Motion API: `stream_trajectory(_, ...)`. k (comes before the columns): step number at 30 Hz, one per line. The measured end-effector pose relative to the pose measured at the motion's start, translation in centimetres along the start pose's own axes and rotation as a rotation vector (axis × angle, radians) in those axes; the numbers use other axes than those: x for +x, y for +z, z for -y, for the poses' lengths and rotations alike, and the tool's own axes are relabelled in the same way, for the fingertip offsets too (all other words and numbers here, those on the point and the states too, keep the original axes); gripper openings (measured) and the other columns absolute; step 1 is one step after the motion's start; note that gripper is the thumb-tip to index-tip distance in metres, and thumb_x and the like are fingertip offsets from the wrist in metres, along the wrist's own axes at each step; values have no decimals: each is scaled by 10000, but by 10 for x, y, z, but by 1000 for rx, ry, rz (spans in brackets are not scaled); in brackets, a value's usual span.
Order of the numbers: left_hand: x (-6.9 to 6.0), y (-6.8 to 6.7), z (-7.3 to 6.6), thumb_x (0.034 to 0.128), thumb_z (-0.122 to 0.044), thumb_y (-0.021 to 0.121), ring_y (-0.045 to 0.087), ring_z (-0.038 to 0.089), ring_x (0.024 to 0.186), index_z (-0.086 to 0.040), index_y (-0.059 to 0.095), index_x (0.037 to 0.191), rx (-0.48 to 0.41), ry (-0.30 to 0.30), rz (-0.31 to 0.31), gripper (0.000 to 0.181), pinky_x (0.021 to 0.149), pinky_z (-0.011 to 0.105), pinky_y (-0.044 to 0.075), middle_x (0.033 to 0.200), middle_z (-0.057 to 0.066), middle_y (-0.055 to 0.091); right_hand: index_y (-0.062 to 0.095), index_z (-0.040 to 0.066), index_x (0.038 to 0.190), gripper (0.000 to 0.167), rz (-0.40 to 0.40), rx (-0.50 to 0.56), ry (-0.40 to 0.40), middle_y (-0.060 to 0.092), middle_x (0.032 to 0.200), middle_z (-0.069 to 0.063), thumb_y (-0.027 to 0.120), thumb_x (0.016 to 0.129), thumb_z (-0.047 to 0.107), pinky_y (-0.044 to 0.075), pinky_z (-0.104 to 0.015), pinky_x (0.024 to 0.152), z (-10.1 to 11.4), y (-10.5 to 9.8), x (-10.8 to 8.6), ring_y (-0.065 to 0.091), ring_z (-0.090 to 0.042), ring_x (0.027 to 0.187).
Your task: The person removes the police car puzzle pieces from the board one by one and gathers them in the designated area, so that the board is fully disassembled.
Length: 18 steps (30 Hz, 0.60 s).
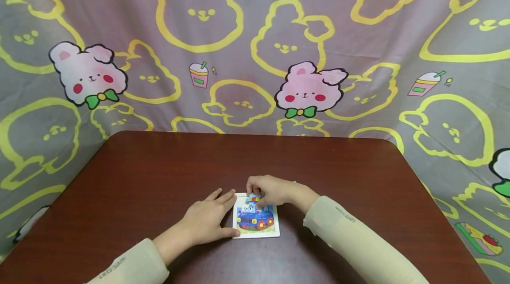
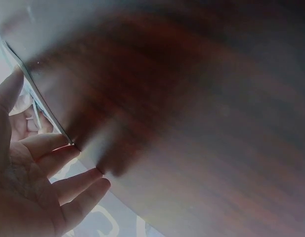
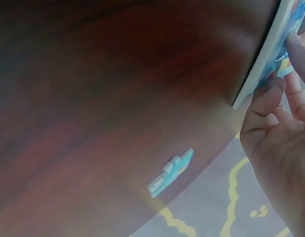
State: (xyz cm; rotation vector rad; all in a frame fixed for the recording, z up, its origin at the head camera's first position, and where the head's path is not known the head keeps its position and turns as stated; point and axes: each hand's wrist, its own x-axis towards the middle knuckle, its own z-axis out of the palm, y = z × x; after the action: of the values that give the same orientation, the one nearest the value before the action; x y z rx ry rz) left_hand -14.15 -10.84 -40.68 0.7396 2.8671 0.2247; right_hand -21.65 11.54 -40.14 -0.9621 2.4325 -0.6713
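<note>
A jigsaw puzzle board (image 1: 256,234) with a white border and a blue cartoon vehicle lies flat near the table's front. My left hand (image 1: 205,219) rests along its left edge, fingers spread and the thumb at the lower left corner. Over the board's upper part, my right hand (image 1: 271,190) pinches a colourful puzzle piece (image 1: 253,197) between thumb and fingers. Part of the picture is hidden under that hand. In the right wrist view, another puzzle piece (image 3: 171,173), light blue, lies apart from the board on the table.
The brown wooden table (image 1: 159,173) has rounded far corners. Behind it and at both sides hangs a patterned curtain (image 1: 239,62) with cartoon rabbits and yellow outlines.
</note>
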Motion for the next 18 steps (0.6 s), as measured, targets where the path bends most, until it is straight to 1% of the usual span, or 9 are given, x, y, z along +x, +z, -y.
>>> stream_trajectory(3, 0, 0, 0, 778, -687, 699, 402, 362, 1439, -128, 503, 1466, 3, 0, 0, 908, 879, 616, 515, 1562, 19, 444, 603, 167, 1014, 230, -26, 41, -37, 562, 868, 8, 762, 867, 87, 461, -224, 707, -4, 2, -1, 505, -92, 740)
stream_trajectory(7, 1, 0, -1, 775, -686, 702, 399, 359, 1441, -125, 505, 1464, 5, 3, -4, 910, 867, 625, 514, 1561, 15, 446, 651, 149, 1021, 197, -43, 81, -103, 562, 901, -24, 708, 889, 14, 464, -222, 707, -7, 3, -2, 508, -93, 739)
stream_trajectory(11, 1, 0, -2, 777, -683, 702, 395, 358, 1444, -129, 502, 1467, 4, 1, -2, 907, 867, 648, 504, 1563, 15, 443, 692, 145, 1014, 154, -49, 112, -136, 577, 902, -21, 686, 912, 29, 464, -211, 706, -6, 2, -2, 510, -75, 739)
stream_trajectory(18, 1, 0, -1, 777, -687, 700, 392, 360, 1445, -137, 497, 1472, 7, -11, 9, 909, 871, 656, 502, 1567, 15, 437, 740, 142, 990, 116, -41, 191, -151, 560, 778, 54, 701, 912, 66, 444, -196, 673, -7, 1, -1, 501, -48, 694)
